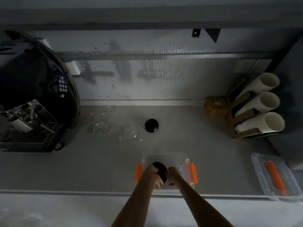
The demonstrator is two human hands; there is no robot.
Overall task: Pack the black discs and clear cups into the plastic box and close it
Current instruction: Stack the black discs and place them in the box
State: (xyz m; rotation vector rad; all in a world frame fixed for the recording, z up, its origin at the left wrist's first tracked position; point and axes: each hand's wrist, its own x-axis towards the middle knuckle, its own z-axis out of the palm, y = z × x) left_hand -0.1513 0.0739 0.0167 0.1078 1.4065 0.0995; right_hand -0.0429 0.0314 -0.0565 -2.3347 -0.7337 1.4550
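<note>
A dim grey counter [213, 161], seen from above by the person working at it. At far left stands a black coffee machine [32, 76] with a metal drip grate [27, 135] at its foot. Just right of it, toward the back of the counter, a loose cluster of clear cups [113, 128] lies scattered, their outlines faint in the low light. Beside the cups, a short stack of black discs [151, 125] sits alone on the bare surface.

Near the front edge, the clear plastic box [167, 158] with orange side clasps [194, 173] stands open. Both bare arms reach into it. The left hand [151, 175] and the right hand [173, 176] meet over the box, each with fingers curled around a second stack of black discs [161, 170], which is tilted and held between them inside the box's rim; whether it touches the floor of the box cannot be told.

At right, well apart from the box, its clear lid [277, 177] with an orange handle lies flat near the counter's edge. Behind it, a cardboard holder [242, 115] carries three white tubes of stacked cups [268, 102], lying on their sides with open ends toward the camera, and a small brown box [214, 107] sits just to their left.
</note>
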